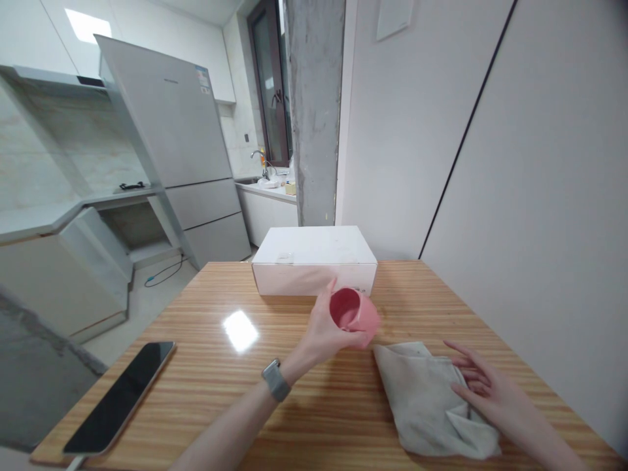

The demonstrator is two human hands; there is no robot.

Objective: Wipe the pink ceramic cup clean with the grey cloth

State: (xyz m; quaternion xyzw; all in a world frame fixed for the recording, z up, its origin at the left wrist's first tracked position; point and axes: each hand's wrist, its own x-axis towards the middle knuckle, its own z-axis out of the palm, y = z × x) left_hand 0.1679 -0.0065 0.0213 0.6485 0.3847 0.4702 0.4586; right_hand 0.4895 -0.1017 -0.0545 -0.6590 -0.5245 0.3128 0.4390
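A pink cup (pixel 369 319) is tilted in the grip of my left hand (pixel 326 327), its open mouth facing toward me and to the left. The cup is held over the table in front of the white box, and its inside looks bare. My right hand (pixel 483 383) is at the right edge of a folded grey cloth (pixel 422 396), fingers apart and partly curled. Its fingertips overlap the cloth; whether they press on it I cannot tell. The cloth lies on the wooden table (pixel 206 392).
A white box (pixel 314 247) stands at the table's far edge. At the left front lies a black phone (pixel 122 399) with a white cable. A white wall (pixel 530 196) rises along the right side. Behind are a fridge (pixel 171 131) and a sink counter (pixel 267 206).
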